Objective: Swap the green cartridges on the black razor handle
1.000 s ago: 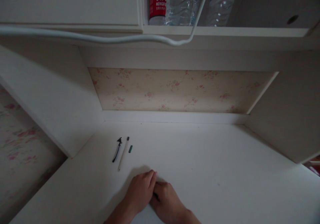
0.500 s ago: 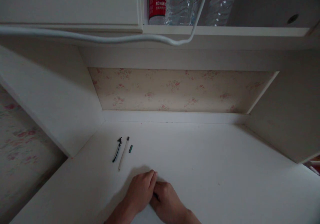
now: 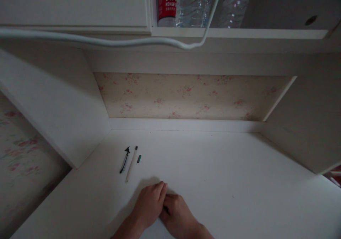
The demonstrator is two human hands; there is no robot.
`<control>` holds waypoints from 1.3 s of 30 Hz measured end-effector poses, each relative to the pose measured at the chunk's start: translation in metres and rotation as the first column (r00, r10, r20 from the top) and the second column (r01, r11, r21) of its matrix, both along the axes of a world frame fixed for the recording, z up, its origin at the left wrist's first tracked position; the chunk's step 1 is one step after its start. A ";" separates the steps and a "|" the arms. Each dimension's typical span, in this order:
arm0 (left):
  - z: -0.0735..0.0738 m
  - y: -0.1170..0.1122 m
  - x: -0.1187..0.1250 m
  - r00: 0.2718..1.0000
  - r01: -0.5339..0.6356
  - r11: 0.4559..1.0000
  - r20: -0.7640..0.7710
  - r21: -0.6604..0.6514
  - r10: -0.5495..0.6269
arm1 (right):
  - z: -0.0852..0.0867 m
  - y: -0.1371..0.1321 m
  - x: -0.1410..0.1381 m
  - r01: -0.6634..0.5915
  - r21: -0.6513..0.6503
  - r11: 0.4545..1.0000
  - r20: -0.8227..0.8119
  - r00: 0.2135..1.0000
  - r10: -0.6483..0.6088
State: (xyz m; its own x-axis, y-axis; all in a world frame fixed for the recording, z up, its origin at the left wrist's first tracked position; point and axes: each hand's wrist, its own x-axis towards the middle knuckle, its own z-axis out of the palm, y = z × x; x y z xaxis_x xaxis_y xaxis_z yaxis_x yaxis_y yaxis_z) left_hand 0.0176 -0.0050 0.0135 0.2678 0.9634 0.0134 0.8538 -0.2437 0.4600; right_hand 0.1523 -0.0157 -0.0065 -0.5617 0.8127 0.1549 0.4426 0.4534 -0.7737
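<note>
My left hand point(image 3: 150, 202) and my right hand point(image 3: 178, 211) rest together at the front of the white desk point(image 3: 226, 168), touching at the fingers. Both have curled, closed fingers, and whatever may be inside them is hidden. Beyond my left hand lie a slim black razor point(image 3: 124, 160), a white toothbrush point(image 3: 131, 164) with a dark head, and a small dark green strip point(image 3: 139, 159). These three lie side by side, apart from each other and from my hands.
Overhead, a shelf point(image 3: 266, 33) holds several plastic water bottles point(image 3: 192, 6), one with a red label. A thick white cable point(image 3: 117, 42) hangs across below it. Side panels point(image 3: 66, 107) stand at the left and right of the desk, with floral wallpaper point(image 3: 183, 96) behind.
</note>
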 end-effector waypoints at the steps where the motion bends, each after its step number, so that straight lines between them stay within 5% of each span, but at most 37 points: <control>1: 0.001 0.000 0.000 1.000 0.002 1.000 0.002 0.000 -0.002 | 0.000 0.000 0.000 0.002 -0.008 1.000 -0.006 1.000 -0.002; 8: 0.006 0.001 -0.001 0.997 -0.017 0.998 -0.070 0.062 0.021 | 0.004 -0.001 0.000 0.006 -0.018 1.000 -0.044 0.999 -0.007; 13: 0.016 0.005 -0.011 0.988 -0.133 0.986 -0.070 0.105 0.141 | 0.007 -0.003 0.000 -0.002 0.032 0.999 0.067 0.998 0.000; 22: 0.039 0.045 -0.100 0.823 -0.490 0.859 -0.245 0.150 0.512 | 0.004 -0.002 0.000 -0.028 0.138 0.990 0.129 0.992 0.010; 28: 0.027 0.056 -0.137 0.763 -0.552 0.831 -0.364 0.064 0.535 | 0.006 -0.003 0.001 -0.024 0.156 0.987 0.149 0.989 0.000; 39: 0.003 0.057 -0.137 0.777 -0.452 0.887 -0.449 0.089 0.441 | 0.003 -0.003 0.000 -0.021 0.155 0.988 0.127 0.992 0.001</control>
